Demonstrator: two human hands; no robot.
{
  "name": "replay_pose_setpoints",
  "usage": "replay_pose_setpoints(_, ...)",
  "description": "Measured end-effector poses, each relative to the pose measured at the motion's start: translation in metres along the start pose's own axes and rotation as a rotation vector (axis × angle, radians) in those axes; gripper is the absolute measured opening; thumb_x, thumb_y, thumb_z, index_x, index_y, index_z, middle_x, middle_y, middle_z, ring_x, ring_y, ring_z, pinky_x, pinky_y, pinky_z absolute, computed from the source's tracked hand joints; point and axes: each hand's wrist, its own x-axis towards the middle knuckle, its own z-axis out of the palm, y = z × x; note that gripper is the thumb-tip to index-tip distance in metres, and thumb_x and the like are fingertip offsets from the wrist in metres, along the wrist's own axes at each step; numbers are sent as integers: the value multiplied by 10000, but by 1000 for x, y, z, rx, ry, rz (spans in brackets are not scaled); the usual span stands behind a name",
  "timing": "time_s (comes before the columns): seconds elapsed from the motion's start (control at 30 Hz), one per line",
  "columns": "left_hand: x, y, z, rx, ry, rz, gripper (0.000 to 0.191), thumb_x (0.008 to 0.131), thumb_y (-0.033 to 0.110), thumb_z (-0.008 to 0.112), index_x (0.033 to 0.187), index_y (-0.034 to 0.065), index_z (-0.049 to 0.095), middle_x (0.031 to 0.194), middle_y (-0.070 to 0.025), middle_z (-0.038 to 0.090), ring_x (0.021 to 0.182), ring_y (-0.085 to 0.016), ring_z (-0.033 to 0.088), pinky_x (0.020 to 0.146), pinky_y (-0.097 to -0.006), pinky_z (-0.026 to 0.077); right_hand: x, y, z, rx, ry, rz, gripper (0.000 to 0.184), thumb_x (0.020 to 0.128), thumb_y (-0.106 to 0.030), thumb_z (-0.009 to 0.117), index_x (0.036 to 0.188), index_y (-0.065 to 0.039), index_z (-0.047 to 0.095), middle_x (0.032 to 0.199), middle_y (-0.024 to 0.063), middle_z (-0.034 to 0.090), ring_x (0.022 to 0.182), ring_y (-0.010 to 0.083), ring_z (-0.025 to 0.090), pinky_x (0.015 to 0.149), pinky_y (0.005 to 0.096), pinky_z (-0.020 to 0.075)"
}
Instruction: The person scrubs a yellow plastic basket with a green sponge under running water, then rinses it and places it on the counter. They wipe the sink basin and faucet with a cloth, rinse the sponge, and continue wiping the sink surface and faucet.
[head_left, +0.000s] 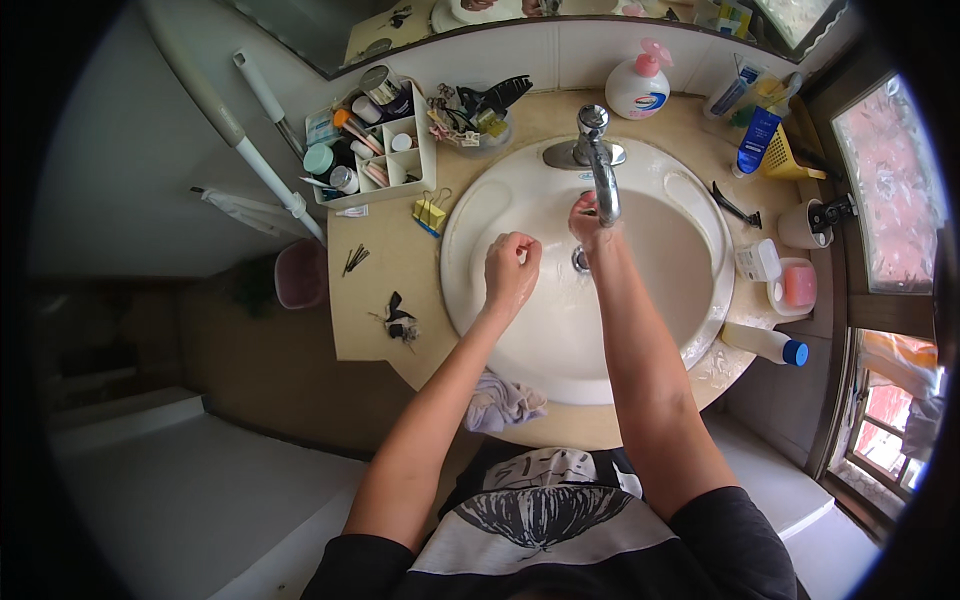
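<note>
My right hand (583, 216) is under the spout of the chrome faucet (606, 180), which hides part of it. A small dark greenish patch shows among its fingers; what it is, I cannot tell. My left hand (513, 266) hovers over the left side of the white oval washbasin (540, 337). Its fingers curl in to meet the thumb, and nothing shows between them. The chrome drain (580, 259) lies by my right wrist. A crumpled greyish cloth (501, 403) hangs over the front rim, below my left forearm.
Left on the counter are a cosmetics organizer (420, 166), a yellow binder clip (430, 215), hairpins (356, 259) and a black-and-white hair accessory (399, 321). A pump bottle (636, 91) stands behind. Along the right are a razor (735, 206), pink soap (800, 286) and a blue-capped bottle (761, 343).
</note>
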Motion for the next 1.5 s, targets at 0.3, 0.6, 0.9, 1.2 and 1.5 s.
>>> replay_pose_setpoints(0.3, -63, -10, -32, 85, -107, 169, 55, 844, 67, 613, 830, 36, 569, 807, -93, 598, 755, -267, 589, 692, -371, 458, -30, 6, -37, -485, -4, -252, 168, 970, -167, 482, 913, -16, 532, 696, 77, 530, 548, 143, 542, 653, 372, 590)
replay_pose_setpoints(0.6, -79, -28, -39, 299, -209, 470, 83, 810, 90, 619, 757, 69, 557, 740, -80, 575, 717, -276, 559, 735, -388, 413, -28, 42, -55, -1424, -467, -554, 278, 945, -245, 578, 1032, -42, 409, 762, 135, 605, 649, 244, 610, 631, 413, 520)
replay_pose_setpoints(0.9, -79, -25, -37, 321, -162, 450, 110, 784, 87, 635, 733, 65, 540, 719, -83, 563, 697, -271, 559, 725, -382, 421, -42, 35, -57, -2134, -584, -1237, 313, 912, -223, 602, 1026, -10, 404, 911, 232, 623, 815, 455, 588, 660, 504, 463)
replay_pose_setpoints(1.2, -77, -21, -35, 311, -130, 473, 124, 766, 88, 625, 691, 75, 528, 697, -79, 552, 676, -256, 547, 704, -371, 423, -11, -32, -54, -1508, 186, -1326, 369, 916, -165, 581, 1124, 28, 346, 966, 230, 607, 880, 365, 609, 760, 415, 479)
replay_pose_setpoints(1.5, -80, -23, -38, 341, -142, 457, 121, 763, 86, 623, 687, 73, 530, 694, -80, 554, 674, -255, 549, 703, -367, 421, -9, -14, -60, -1821, -114, -1259, 355, 956, -265, 531, 1143, 12, 414, 891, 209, 617, 789, 393, 590, 690, 475, 464)
